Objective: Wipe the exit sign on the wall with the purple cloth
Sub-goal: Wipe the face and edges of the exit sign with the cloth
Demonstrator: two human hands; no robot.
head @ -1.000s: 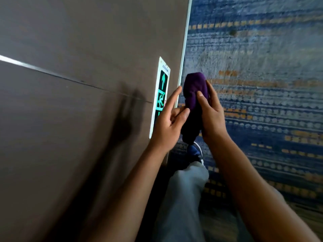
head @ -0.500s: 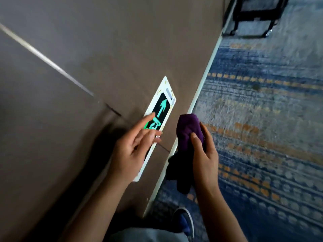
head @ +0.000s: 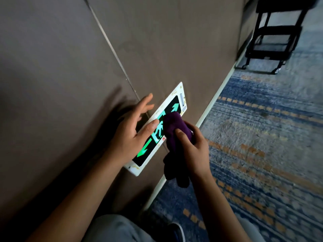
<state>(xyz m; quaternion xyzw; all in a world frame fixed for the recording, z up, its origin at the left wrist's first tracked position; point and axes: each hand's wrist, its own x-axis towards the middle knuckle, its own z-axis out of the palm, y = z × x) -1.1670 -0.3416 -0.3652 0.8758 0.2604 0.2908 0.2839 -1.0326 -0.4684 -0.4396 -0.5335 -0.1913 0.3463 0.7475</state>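
The exit sign (head: 146, 149) is a white-framed black panel with glowing green arrows and a running figure, mounted low on the brown wall (head: 61, 75). My right hand (head: 193, 145) grips the bunched purple cloth (head: 172, 127), whose top presses on the sign's middle while its tail hangs below my hand. My left hand (head: 132, 131) is spread with fingers apart, its thumb lying on the sign's face and its fingers against the wall beside the upper edge.
A pale baseboard (head: 213, 105) runs along the foot of the wall. A blue carpet with orange dashes (head: 262, 145) covers the floor to the right. A black wheeled cart (head: 272, 37) stands at the top right. My knee and shoe (head: 176, 231) are at the bottom.
My right hand has carried the purple cloth from beside the sign onto its face. My left hand has slid toward the sign's upper edge. The view has come closer to the sign.
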